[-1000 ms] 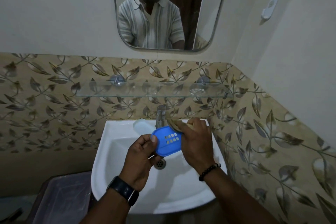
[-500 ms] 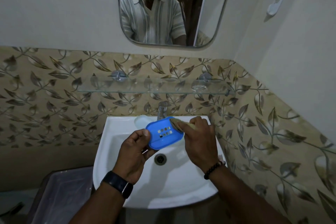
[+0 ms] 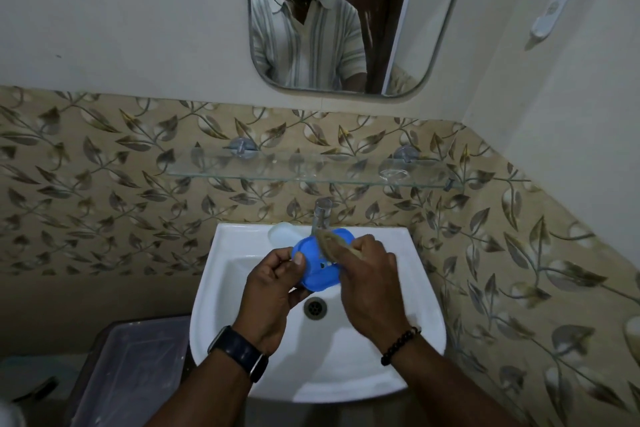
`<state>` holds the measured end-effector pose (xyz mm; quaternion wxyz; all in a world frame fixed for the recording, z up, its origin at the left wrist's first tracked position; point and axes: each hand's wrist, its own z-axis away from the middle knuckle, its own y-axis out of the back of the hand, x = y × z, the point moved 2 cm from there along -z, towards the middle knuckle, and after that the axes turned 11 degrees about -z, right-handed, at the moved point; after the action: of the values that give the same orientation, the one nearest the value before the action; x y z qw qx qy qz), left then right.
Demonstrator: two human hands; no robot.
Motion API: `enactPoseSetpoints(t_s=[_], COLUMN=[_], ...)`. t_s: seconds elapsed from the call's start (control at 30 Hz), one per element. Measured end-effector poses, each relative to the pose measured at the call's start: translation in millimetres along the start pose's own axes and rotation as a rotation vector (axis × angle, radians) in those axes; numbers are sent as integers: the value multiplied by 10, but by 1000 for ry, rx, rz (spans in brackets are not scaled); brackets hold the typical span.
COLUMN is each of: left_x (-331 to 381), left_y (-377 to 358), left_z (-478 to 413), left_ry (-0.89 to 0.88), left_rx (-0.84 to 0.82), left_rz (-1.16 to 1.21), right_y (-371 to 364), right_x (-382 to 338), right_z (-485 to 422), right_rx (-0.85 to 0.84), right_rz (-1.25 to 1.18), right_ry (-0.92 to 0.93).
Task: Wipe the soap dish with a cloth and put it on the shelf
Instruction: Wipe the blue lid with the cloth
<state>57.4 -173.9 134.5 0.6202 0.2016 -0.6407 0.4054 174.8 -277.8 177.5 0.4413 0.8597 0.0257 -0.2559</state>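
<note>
The soap dish [image 3: 317, 263] is held over the sink [image 3: 398, 371], just in front of the tap [image 3: 322, 215], likely so drips fall into the basin; the left hand [image 3: 273, 295] pinches its left rim, thumb on top, steadying it; the right hand [image 3: 369, 279] has its grip closed around the cloth [image 3: 334, 243], pressing it on the dish's upper face, so wiping seems underway; the glass shelf [image 3: 311, 170] above looks mostly bare, though the tap stands between, so the dish must rise clear of it first.
</note>
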Motion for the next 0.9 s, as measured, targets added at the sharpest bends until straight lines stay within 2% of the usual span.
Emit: enactPoseSetpoints(t_s=[0.1,0.27,0.33,0.43,0.53,0.6,0.73,0.83,0.9], left_x=[5,-19,14,51,78,88,104,134,154], left_y=[12,144,144,116,101,105,144,234,303], left_z=[-23,-20,-6,11,30,48,53,-1,-28], left_ry=[34,34,-9,-119,-325,-500,-923,-1042,-1092], left_rx=[-1,56,64,59,32,-18,-120,-222,-212], left_rz=[32,139,70,-43,-332,-568,-1010,-1223,-1322], right_y=[-93,100,123,71,22,-20,-50,-106,-147], right_x=[-176,159,333,579,733,726,617,573,557], right_z=[81,127,131,78,51,87,76,59,76], right_rx=[-116,-162,-151,-54,115,116,-15,-32,-17], right_rz=[-34,61,12,-293,-856,-1171,-1350,-1375,-1367], right_ry=[117,306,143,-326,-821,-1019,-913,-864,-909])
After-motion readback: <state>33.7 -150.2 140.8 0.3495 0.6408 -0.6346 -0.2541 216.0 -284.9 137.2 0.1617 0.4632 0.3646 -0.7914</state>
